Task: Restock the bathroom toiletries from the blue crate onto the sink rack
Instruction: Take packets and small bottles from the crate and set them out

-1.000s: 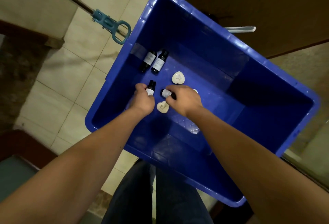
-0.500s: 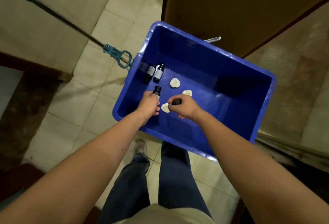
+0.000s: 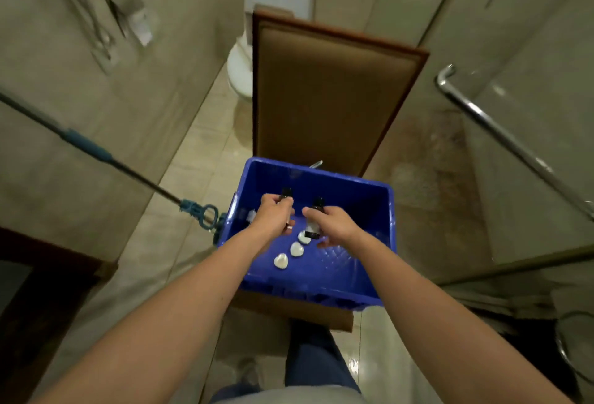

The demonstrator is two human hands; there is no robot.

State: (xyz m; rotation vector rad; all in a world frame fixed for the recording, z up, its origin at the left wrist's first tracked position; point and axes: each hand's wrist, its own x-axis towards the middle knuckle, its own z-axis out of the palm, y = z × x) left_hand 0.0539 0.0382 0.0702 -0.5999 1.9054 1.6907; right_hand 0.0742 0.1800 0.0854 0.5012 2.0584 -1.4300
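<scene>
Over the blue crate (image 3: 353, 194) we note left hand (image 3: 274, 217) clamped round a dark bottle (image 3: 286, 193); right hand (image 3: 336, 226) grips a second dark bottle (image 3: 318, 203). Three heart soaps (image 3: 297, 248) on crate floor.

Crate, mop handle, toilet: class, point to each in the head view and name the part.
crate (image 3: 350, 201), head view, inner far wall.
mop handle (image 3: 86, 147), head view, blue sleeve.
toilet (image 3: 239, 72), head view, white bowl.

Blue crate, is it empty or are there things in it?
Not empty: three white heart-shaped pieces lie on the floor of the blue crate.
</scene>
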